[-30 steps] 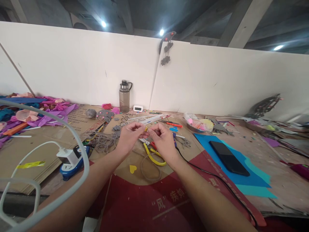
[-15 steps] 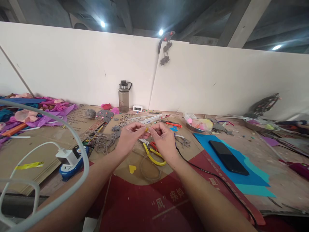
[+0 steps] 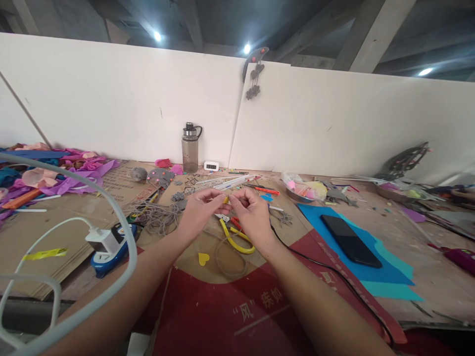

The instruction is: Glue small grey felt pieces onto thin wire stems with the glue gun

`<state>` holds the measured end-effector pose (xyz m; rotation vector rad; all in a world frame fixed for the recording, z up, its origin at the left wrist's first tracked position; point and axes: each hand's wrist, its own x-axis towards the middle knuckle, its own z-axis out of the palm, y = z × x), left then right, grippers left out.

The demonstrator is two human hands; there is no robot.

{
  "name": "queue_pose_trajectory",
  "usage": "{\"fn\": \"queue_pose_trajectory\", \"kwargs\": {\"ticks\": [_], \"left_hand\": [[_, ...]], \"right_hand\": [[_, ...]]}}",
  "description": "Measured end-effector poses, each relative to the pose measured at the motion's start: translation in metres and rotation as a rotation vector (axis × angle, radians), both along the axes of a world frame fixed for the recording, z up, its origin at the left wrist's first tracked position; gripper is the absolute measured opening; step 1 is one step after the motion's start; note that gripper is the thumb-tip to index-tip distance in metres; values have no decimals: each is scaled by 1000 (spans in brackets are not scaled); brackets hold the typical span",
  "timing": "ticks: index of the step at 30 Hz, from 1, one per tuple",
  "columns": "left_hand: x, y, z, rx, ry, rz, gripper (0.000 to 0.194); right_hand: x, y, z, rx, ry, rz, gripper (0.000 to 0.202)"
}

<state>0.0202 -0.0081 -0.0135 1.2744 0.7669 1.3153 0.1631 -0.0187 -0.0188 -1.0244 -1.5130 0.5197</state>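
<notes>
Between the fingertips of both hands is a small yellow piece (image 3: 225, 199), mostly covered, its shape hard to make out. My left hand (image 3: 201, 210) pinches it from the left, and my right hand (image 3: 251, 212) pinches it from the right. Under my hands lie pliers with yellow handles (image 3: 234, 241), partly hidden by the right hand. A yellow heart cutout (image 3: 203, 259) rests on the cardboard nearer to me. Beside it runs a loop of grey cord (image 3: 232, 273). To the left of my left hand sits a tangle of grey cord (image 3: 159, 216).
A blue power strip (image 3: 107, 259) with a white cable stands at left. Blue sheets (image 3: 315, 222) carry a black phone (image 3: 351, 241) at right. Farther back are a bottle (image 3: 190, 151), a small clock (image 3: 211, 166) and a bowl of bagged scraps (image 3: 302, 195). A black cord (image 3: 326, 264) crosses the cardboard.
</notes>
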Motion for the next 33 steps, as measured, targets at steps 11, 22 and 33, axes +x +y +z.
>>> {"fn": "queue_pose_trajectory", "kwargs": {"ticks": [11, 22, 33], "left_hand": [[-1, 3, -3, -13, 28, 54, 26], [1, 5, -5, -34, -53, 94, 19], [0, 5, -8, 94, 91, 176, 15]], "right_hand": [[0, -2, 1, 39, -131, -57, 15], [-5, -6, 1, 20, -110, -18, 16], [-4, -6, 1, -20, -71, -14, 19]]}}
